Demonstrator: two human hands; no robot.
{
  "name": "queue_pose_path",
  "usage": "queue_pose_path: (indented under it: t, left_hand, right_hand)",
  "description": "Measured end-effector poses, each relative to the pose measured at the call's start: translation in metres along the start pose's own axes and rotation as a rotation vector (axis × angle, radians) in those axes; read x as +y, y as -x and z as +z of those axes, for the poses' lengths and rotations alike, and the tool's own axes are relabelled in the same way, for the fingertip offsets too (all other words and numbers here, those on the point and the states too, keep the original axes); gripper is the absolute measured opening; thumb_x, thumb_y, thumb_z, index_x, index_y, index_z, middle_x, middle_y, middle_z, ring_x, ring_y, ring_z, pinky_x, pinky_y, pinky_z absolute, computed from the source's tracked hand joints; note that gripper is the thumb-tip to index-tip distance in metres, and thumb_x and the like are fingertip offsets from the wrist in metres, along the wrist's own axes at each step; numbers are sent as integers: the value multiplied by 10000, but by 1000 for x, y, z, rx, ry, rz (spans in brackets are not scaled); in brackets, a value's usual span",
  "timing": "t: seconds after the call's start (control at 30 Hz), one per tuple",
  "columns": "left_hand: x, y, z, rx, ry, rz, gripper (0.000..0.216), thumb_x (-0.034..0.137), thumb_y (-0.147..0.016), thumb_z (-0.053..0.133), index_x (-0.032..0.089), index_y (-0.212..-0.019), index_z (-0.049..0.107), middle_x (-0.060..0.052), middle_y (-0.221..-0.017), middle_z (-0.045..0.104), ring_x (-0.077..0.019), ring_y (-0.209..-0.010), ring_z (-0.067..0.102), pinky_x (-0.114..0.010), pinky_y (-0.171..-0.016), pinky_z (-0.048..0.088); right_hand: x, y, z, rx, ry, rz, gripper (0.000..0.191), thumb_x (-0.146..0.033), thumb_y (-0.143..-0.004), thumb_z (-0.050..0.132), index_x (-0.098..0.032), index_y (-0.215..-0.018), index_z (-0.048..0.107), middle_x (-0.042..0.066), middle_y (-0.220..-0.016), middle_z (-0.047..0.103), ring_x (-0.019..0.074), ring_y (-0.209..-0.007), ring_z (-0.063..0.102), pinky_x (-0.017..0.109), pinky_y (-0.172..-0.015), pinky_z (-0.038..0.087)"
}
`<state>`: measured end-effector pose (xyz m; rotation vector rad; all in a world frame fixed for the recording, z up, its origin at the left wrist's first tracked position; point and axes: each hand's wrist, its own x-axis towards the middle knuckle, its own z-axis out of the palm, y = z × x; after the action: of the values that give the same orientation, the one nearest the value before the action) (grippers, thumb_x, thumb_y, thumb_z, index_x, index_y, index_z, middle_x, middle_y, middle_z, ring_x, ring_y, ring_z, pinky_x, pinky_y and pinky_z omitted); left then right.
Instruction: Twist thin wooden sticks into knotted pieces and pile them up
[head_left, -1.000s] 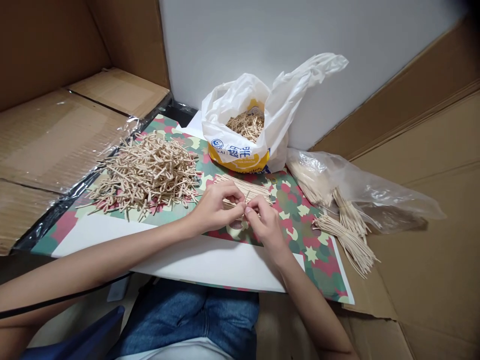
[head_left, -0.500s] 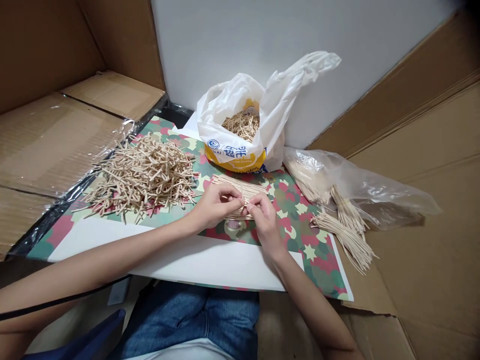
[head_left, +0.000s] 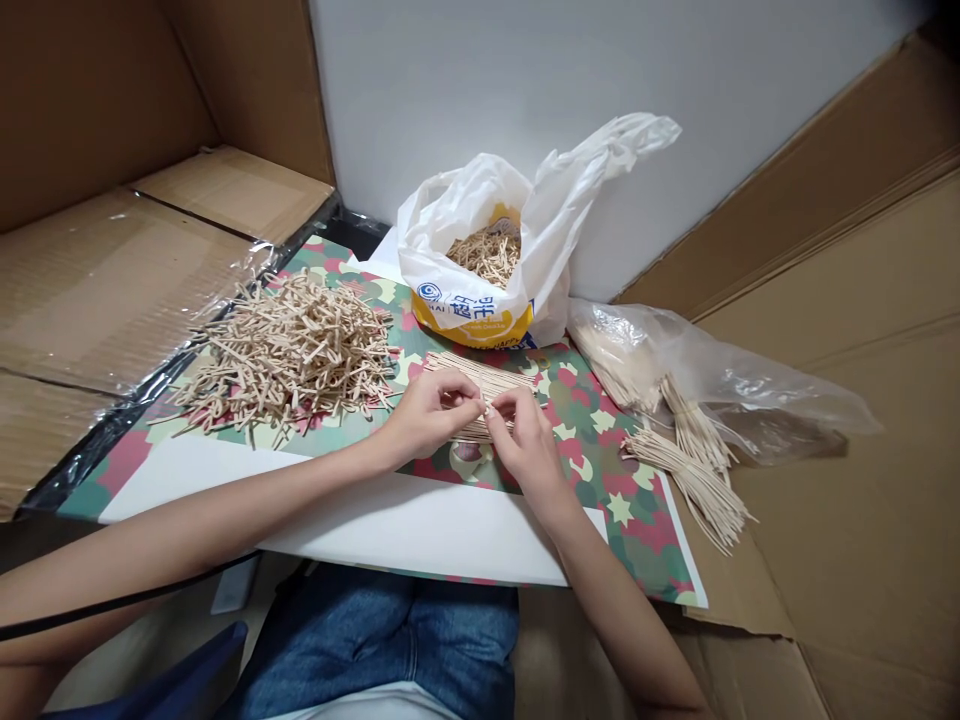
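Both hands meet fingertip to fingertip over a layer of straight, pale thin strands (head_left: 484,370) lying side by side on the camouflage-patterned sheet. My left hand (head_left: 435,415) is closed in a pinch, thumb against forefinger, on a small pale strand (head_left: 487,411). From the other side, my right hand (head_left: 525,435) pinches the same strand, which is mostly hidden by the fingers. To the left of my left hand rises a heap of short, looped or knotted pale pieces (head_left: 292,350).
Behind the hands stands a white plastic bag (head_left: 480,300) with more short pieces inside. At right, bundles of long strands (head_left: 690,480) lie beside a clear plastic bag (head_left: 720,370). Cardboard (head_left: 847,520) borders the right side, and a taped cardboard box (head_left: 127,280) the left.
The right fingers have shifted slightly and bent closer around the strand, of which less now shows. My left hand stays nearly in place.
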<state>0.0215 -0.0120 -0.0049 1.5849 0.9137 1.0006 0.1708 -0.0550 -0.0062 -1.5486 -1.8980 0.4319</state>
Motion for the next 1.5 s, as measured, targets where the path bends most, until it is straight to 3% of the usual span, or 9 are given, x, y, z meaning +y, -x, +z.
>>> queue_pose_path:
  t: [0.1,0.2,0.4,0.6,0.77,1.03,1.23,1.37,1.5]
  left_hand:
    - [-1,-1,-1,-29,87,-117,149,229,-665,558,98,-602,594,7,-587,524,-82,-554,441,-198,-514,346]
    - [-1,-1,-1,-1,139,-170,152,224,-667,553,97,-595,597,10,-574,523,-82,-555,438,-199,-516,331]
    - [2,3,1,59,150,-58,137,229,-671,600,99,-625,599,-8,-646,548,-95,-606,476,-206,-555,366]
    - [1,6,4,43,198,-41,141,238,-681,617,99,-667,613,-15,-681,551,-98,-621,495,-204,-565,386]
    - [0,6,3,-43,269,-70,137,223,-686,602,107,-613,601,7,-612,548,-90,-592,486,-197,-564,381]
    - [-2,5,3,-136,377,-186,155,252,-667,653,104,-646,614,-5,-606,587,-89,-548,509,-196,-515,377]
    - [-1,3,5,-38,655,-448,91,188,-606,634,121,-591,573,37,-454,503,-73,-418,446,-181,-413,302]
    - [3,2,6,-17,717,-513,114,164,-557,644,119,-542,540,54,-406,424,-64,-405,394,-192,-434,317]
    - [3,3,6,5,707,-526,123,145,-542,643,111,-524,526,31,-464,461,-64,-449,402,-198,-466,330]
  right_hand:
    - [2,1,1,99,242,-169,82,-235,-839,421,-190,-780,456,52,-764,562,197,-767,507,333,-722,384]
    - [2,3,0,104,229,-224,124,-234,-846,429,-195,-731,452,31,-703,554,181,-722,507,318,-703,381]
    - [-7,6,-5,-24,-48,-24,151,-302,-885,400,-206,-792,469,1,-741,555,140,-698,538,259,-656,400]
    - [-12,5,-5,-69,-232,99,134,-322,-865,430,-207,-802,459,-23,-695,542,123,-635,552,228,-579,403]
    - [-7,6,-5,-68,-218,68,127,-271,-854,423,-208,-744,433,-33,-661,507,117,-602,512,230,-578,382]
    - [-7,6,-5,-54,-81,-41,126,-201,-814,421,-210,-690,401,-14,-650,508,139,-634,488,245,-609,364]
    - [-11,5,-5,-191,-182,76,151,-247,-837,416,-211,-690,401,-35,-617,553,124,-590,523,231,-587,366]
    - [-9,1,-6,-276,-235,139,137,-231,-816,417,-207,-681,422,-42,-609,570,112,-565,513,217,-556,352]
    - [-6,-2,-7,-355,-280,176,126,-224,-797,410,-201,-676,431,-46,-578,552,103,-530,488,207,-521,334]
